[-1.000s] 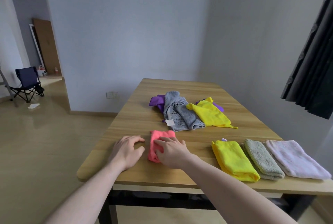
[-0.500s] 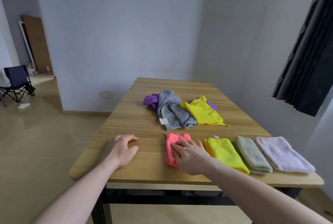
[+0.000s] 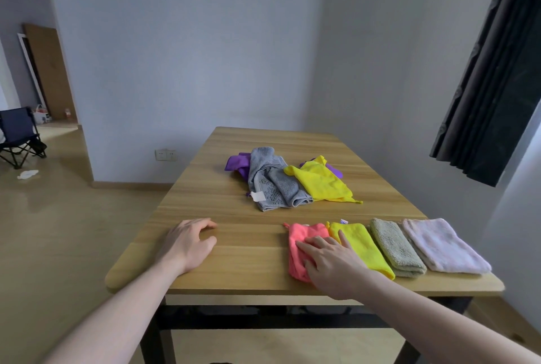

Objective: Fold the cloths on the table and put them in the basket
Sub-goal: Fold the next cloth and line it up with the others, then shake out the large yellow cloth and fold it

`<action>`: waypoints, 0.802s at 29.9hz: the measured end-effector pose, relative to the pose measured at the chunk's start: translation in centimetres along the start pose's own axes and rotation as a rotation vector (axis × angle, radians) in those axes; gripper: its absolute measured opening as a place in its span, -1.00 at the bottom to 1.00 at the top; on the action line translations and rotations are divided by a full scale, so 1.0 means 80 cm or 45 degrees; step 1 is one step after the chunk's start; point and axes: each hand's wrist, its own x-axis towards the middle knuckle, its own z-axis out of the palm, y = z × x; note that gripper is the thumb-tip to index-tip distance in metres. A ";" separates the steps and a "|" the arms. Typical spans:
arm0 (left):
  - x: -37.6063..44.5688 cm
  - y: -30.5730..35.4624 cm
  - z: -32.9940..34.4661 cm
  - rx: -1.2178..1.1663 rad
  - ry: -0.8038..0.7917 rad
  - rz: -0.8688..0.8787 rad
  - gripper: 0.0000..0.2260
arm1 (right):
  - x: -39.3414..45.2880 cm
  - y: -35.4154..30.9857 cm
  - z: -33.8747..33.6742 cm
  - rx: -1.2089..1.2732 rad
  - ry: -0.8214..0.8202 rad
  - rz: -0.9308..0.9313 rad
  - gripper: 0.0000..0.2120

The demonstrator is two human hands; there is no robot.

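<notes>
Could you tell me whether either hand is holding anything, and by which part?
Nothing is gripped: the right hand presses flat on the folded pink cloth; the left hand rests on the table.

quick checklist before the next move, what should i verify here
1. Pink cloth folded and set next to the folded yellow cloth: ok.
2. Right hand lies flat on the pink cloth, not gripping it: ok.
3. Left hand holds nothing, rests on the table: ok.
4. Unfolded pile reachable, grey cloth on top nearest: ok.
5. Green cloth and pale pink cloth stay folded in the row: ok.
6. Basket in view for loading: not ok, none shows.
</notes>
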 end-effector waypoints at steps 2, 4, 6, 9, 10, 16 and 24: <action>-0.001 0.000 -0.001 0.004 -0.007 -0.004 -0.59 | -0.003 0.002 0.000 0.011 0.008 -0.001 -0.47; 0.000 -0.001 0.000 0.013 -0.010 -0.005 -0.61 | -0.004 0.004 -0.001 0.038 0.007 0.000 -0.48; -0.001 -0.001 0.001 0.011 -0.005 -0.007 -0.59 | -0.001 0.006 -0.004 0.114 0.021 0.017 -0.50; 0.000 0.000 0.001 -0.026 0.003 -0.021 -0.55 | 0.009 0.020 -0.015 0.294 0.145 0.059 -0.52; 0.001 0.000 0.000 -0.023 0.006 -0.025 -0.55 | 0.012 0.026 -0.020 0.331 0.211 0.069 -0.52; 0.000 0.003 0.001 0.055 0.027 -0.013 -0.60 | 0.025 0.074 -0.020 0.332 0.348 0.212 -0.45; 0.003 -0.004 0.009 0.125 0.048 -0.006 -0.65 | 0.023 0.088 0.022 0.356 0.206 0.281 -0.31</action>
